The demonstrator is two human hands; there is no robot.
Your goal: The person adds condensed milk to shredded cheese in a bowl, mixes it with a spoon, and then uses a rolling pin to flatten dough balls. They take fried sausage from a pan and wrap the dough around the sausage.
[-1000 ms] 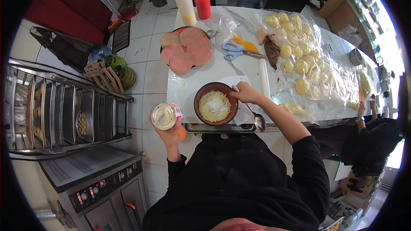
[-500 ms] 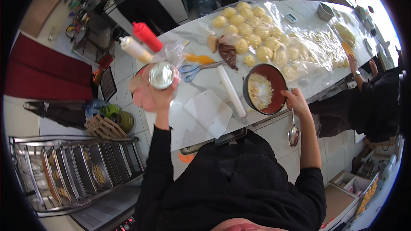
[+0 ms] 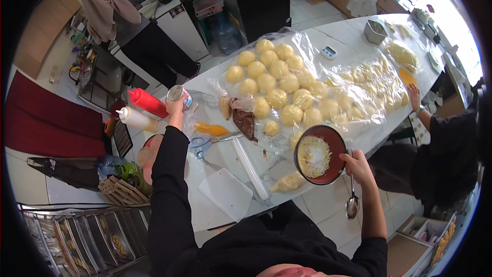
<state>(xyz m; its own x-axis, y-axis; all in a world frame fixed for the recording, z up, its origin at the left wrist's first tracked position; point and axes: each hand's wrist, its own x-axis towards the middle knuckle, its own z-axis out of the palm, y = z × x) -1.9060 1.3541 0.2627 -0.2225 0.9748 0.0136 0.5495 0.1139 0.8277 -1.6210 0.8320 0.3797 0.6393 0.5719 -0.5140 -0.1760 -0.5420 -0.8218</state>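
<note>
My left hand [image 3: 176, 106] reaches to the far left of the table, closed around a tin can [image 3: 177, 93] with a silvery top and a printed label. My right hand [image 3: 359, 168] grips the edge of a dark bowl [image 3: 335, 155] with a reddish-brown inside, tilted toward me. Pale grated shreds topped with white [image 3: 313, 158] lie in it. A metal spoon [image 3: 352, 207] hangs bowl-down from the same hand. Beside the can stand a red squeeze bottle [image 3: 148, 103] and a cream-coloured one [image 3: 137, 120].
Round dough balls [image 3: 277, 97] lie under clear plastic. Nearer are a brown-filled bag [image 3: 243, 123], an orange-filled bag [image 3: 210, 129], blue-handled scissors [image 3: 200, 147], a white rod [image 3: 250, 168] and a white sheet [image 3: 226, 193]. Another person's hand [image 3: 414, 96] rests at the right edge; someone stands behind at far left [image 3: 148, 51].
My left hand has carried the can farther away across the table, to beside the squeeze bottles. My view has shifted; the bowl and spoon stay in my right hand.
</note>
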